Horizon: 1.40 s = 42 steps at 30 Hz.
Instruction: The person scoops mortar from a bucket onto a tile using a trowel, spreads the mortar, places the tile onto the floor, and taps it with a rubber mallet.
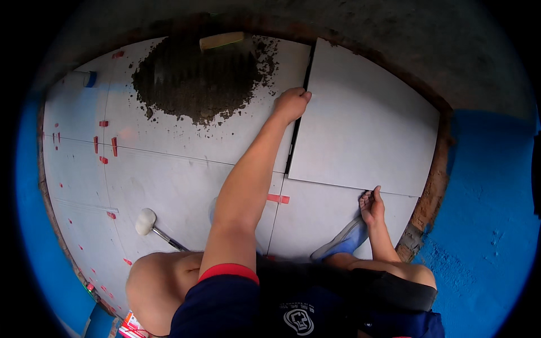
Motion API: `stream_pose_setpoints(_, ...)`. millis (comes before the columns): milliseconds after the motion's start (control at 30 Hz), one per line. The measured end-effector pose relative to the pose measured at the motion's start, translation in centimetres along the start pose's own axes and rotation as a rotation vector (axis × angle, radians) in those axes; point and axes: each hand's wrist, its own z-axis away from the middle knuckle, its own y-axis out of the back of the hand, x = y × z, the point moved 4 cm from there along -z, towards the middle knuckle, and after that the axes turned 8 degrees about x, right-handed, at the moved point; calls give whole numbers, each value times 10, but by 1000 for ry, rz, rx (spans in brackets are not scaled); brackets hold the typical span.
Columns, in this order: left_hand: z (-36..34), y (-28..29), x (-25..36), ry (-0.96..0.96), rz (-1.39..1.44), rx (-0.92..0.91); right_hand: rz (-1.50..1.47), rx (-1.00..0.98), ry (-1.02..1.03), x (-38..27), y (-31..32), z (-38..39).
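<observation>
Left hand (291, 104): fingers curled over the far left edge of a large grey tile (360, 121), gripping it at the dark gap beside the laid floor tiles (180, 180). Right hand (372, 205): fingers bent onto the tile's near edge, thumb up, pressing at the joint. The tile lies between both hands, stretching away to the right of the left hand. Left of the left hand, a mound of dark mortar (197, 79) with a wooden-handled trowel (221, 40) at its far side. Near the left knee, a white rubber mallet (147, 221). Red spacers (278, 198) sit in the joints.
</observation>
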Motion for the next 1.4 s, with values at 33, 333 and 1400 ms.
stream_pose_setpoints(33, 5, 2, -3, 29, 5, -6, 9, 5, -9, 3, -1, 1)
stream_pose_setpoints(333, -2, -8, -2, -25, -6, -9, -18, 7, 18, 0, 12, -8)
stream_pose_setpoints(1400, -19, -17, -16, -74, -517, 36, 42, -11, 16, 7, 3, -11)
